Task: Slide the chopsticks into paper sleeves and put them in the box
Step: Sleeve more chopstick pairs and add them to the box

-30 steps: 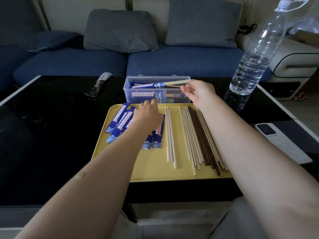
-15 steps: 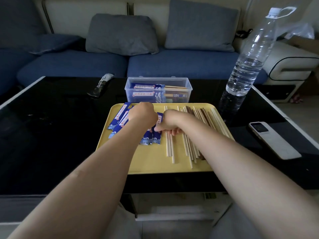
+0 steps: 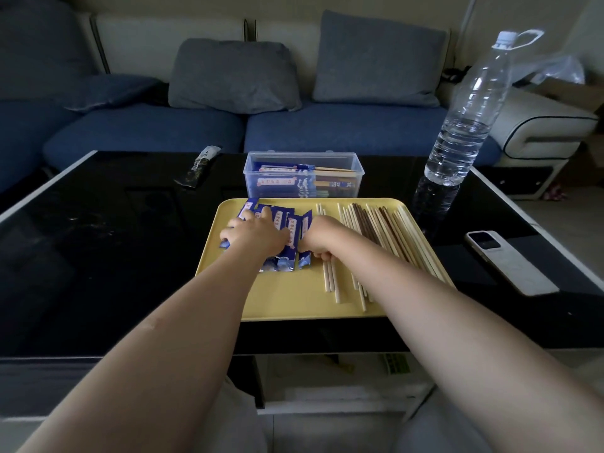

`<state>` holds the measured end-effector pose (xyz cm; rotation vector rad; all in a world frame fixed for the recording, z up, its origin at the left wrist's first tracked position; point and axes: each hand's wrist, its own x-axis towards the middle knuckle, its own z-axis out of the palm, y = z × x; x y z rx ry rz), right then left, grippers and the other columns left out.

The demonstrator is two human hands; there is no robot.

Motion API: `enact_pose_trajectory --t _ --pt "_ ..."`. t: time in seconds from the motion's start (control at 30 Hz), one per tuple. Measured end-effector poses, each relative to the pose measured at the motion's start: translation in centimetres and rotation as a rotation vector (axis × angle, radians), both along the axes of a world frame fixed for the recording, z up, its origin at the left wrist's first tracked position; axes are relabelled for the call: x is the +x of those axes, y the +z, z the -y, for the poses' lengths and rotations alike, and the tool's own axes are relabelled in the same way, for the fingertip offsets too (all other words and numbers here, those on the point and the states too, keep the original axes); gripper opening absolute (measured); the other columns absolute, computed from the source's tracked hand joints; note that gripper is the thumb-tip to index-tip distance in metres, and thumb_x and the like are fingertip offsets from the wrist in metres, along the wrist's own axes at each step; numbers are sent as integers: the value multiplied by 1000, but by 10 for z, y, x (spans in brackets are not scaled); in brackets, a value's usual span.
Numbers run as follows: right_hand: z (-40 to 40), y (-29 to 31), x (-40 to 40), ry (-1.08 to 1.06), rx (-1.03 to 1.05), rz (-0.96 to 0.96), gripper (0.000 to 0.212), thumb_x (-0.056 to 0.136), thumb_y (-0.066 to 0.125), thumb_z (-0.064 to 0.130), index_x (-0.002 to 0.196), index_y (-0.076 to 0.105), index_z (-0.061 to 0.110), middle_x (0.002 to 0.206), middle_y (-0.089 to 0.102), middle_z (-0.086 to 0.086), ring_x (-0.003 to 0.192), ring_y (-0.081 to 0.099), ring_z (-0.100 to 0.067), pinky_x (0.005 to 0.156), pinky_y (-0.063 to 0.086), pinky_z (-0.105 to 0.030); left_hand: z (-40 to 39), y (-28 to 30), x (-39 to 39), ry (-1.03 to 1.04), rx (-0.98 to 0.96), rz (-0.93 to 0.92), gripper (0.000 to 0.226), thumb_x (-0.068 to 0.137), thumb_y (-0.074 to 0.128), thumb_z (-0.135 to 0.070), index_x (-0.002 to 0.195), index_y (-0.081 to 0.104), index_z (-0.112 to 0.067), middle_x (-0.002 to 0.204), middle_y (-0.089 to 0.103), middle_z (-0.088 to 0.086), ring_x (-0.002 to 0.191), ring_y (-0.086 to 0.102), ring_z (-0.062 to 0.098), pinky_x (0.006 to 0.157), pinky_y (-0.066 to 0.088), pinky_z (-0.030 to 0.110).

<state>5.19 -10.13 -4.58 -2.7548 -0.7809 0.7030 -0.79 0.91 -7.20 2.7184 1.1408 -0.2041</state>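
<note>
Both hands now work on the yellow tray (image 3: 287, 299): right hand (image 3: 318, 238), back from the far box (image 3: 300, 174), pinches a pale chopstick pair (image 3: 330, 276), left hand (image 3: 253, 235) rests spread on blue sleeves (image 3: 292, 237), so another sleeving begins.

Paper sleeves (image 3: 283, 238): pale label strips with printed characters, too small to read. Sleeves in the box (image 3: 302, 174) likewise illegible.

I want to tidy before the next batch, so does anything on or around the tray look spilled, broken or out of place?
Nothing spilled or broken. The blue paper sleeves lie in a loose overlapping fan under the left hand, not squared up, and one dark wrapper lies alone on the table, away from the yellow tray.
</note>
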Motion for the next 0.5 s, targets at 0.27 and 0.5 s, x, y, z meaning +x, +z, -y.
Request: enact_pose_trajectory --t 0.27,0.5 --pt "30 15 21 -280 413 62 20 98 61 25 92 62 7 76 72 -6 60 72 -15 51 53 -23 15 18 -5 -190 196 155 68 98 43 -54 155 17 -26 156 28 12 140 30 37 106 33 53" --pt "56 33 21 -254 755 -205 14 96 66 26 101 70 13 83 72 -4 65 66 -13 58 54 -23 37 30 4 -593 336 450 61 93 57 -55 145 42 -28 149 45 0 140 34 24 112 27 45"
